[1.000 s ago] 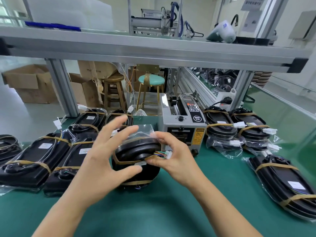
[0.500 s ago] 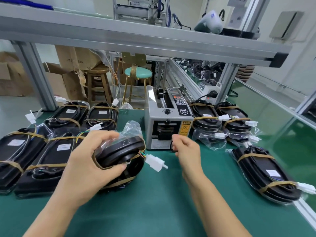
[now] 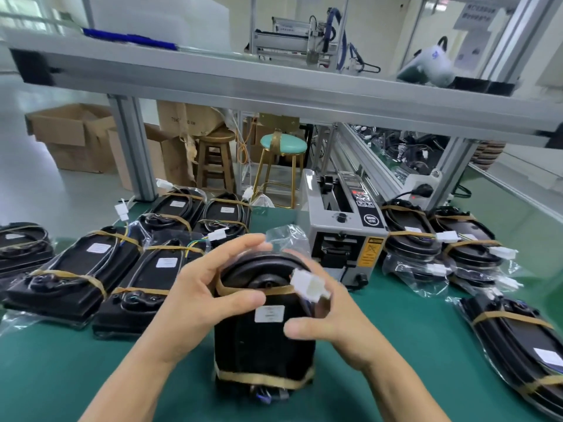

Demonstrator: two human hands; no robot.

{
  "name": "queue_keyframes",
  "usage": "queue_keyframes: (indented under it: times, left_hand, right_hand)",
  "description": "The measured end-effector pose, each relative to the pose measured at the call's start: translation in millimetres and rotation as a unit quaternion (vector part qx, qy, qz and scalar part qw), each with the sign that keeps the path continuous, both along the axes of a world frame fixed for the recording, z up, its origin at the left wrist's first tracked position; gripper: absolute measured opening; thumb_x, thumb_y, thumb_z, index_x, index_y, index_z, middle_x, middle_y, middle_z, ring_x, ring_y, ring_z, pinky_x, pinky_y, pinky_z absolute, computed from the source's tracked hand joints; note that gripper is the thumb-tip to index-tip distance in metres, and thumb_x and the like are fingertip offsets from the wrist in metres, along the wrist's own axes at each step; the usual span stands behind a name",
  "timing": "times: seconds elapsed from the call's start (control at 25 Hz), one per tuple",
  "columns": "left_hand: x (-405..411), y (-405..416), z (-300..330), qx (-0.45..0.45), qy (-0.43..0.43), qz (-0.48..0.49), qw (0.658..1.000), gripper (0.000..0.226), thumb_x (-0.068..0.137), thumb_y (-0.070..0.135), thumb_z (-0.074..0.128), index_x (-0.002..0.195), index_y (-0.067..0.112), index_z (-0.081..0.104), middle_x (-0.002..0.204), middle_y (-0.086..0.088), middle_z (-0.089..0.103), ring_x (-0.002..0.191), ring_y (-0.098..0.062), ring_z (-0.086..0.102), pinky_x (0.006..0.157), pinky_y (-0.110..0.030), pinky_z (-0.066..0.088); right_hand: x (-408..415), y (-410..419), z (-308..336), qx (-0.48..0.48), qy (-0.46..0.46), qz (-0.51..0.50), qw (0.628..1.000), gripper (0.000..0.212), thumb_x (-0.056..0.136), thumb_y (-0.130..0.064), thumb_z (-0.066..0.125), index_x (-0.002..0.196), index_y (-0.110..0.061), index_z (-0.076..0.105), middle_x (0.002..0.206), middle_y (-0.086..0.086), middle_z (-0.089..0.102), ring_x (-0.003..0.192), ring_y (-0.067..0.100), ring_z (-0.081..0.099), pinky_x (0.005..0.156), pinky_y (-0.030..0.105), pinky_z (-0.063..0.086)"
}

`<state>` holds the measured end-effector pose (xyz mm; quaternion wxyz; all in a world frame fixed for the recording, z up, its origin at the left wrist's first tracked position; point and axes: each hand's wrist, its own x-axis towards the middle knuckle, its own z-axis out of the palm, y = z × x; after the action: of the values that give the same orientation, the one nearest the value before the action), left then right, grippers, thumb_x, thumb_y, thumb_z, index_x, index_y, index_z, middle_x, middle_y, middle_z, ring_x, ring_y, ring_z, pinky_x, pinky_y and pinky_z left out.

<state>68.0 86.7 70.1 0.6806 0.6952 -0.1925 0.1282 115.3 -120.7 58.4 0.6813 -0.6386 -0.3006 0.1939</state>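
A black bundle of moulded parts [image 3: 262, 345], bound with brown tape bands and bearing a small white label, stands on end on the green mat [image 3: 91, 376] in the middle of the view. My left hand [image 3: 198, 300] grips its upper left edge, thumb on the front. On its right side is my right hand [image 3: 341, 327], thumb in front and fingers curled behind. A white connector [image 3: 309, 287] on coloured wires sticks out at the top right, against my right fingers. A crumpled clear bag [image 3: 283, 236] rises behind the bundle.
A grey tape dispenser [image 3: 344, 236] sits just behind. Several taped black bundles lie on the left [image 3: 73, 269] and right [image 3: 411, 236], one near the right edge [image 3: 518, 339]. An aluminium post [image 3: 134, 147] and shelf beam stand behind; stools and boxes lie beyond.
My right hand came back from the dispenser to the bundle's right side. The bundle, earlier tilted in my left hand, now stands on end on the mat.
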Motion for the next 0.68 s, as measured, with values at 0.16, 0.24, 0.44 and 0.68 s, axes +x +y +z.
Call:
queue_keyframes:
  times: [0.16,0.24,0.44,0.68]
  left_hand:
    - [-1.6,-6.0,6.5,0.014,-0.005,0.021,1.000,0.066,0.082,0.025,0.071,0.139,0.042,0.042,0.143,0.016,0.046,0.133,-0.003,0.040,0.099,-0.011,0.036]
    - [-4.7,3.3,3.9,0.013,0.023,0.060,0.998,0.077,0.080,0.038,0.072,0.139,0.056,0.028,0.146,0.029,0.034,0.133,0.006,0.035,0.099,-0.010,0.036]
    - [-27.4,39.6,1.3,-0.022,0.212,0.054,0.975,0.088,0.045,0.058,0.088,0.123,0.056,0.048,0.121,0.028,0.060,0.104,-0.003,0.063,0.084,-0.033,0.055]
    - [28.5,92.9,34.4,-0.189,0.191,0.212,0.940,0.018,0.081,0.027,0.066,0.098,0.026,0.068,0.091,-0.003,0.072,0.080,-0.022,0.070,0.070,-0.038,0.057]
  right_hand:
    - [-5.5,21.6,9.4,0.070,-0.045,-0.109,0.991,0.055,0.074,-0.015,0.076,0.123,-0.037,0.062,0.118,-0.001,0.069,0.109,0.014,0.064,0.087,0.022,0.050]
    - [-0.9,34.7,15.5,0.108,-0.013,-0.149,0.983,0.053,0.070,-0.014,0.081,0.115,-0.040,0.067,0.110,0.000,0.072,0.101,0.016,0.068,0.081,0.027,0.055]
    - [36.3,80.0,41.7,0.210,0.104,-0.203,0.951,0.041,0.081,-0.020,0.073,0.111,-0.046,0.065,0.105,-0.002,0.074,0.089,0.021,0.073,0.066,0.033,0.059]
    - [82.3,155.4,56.2,0.068,0.162,-0.127,0.976,0.055,0.098,-0.032,0.054,0.146,-0.036,0.028,0.126,-0.008,0.055,0.097,0.012,0.066,0.078,0.033,0.055]
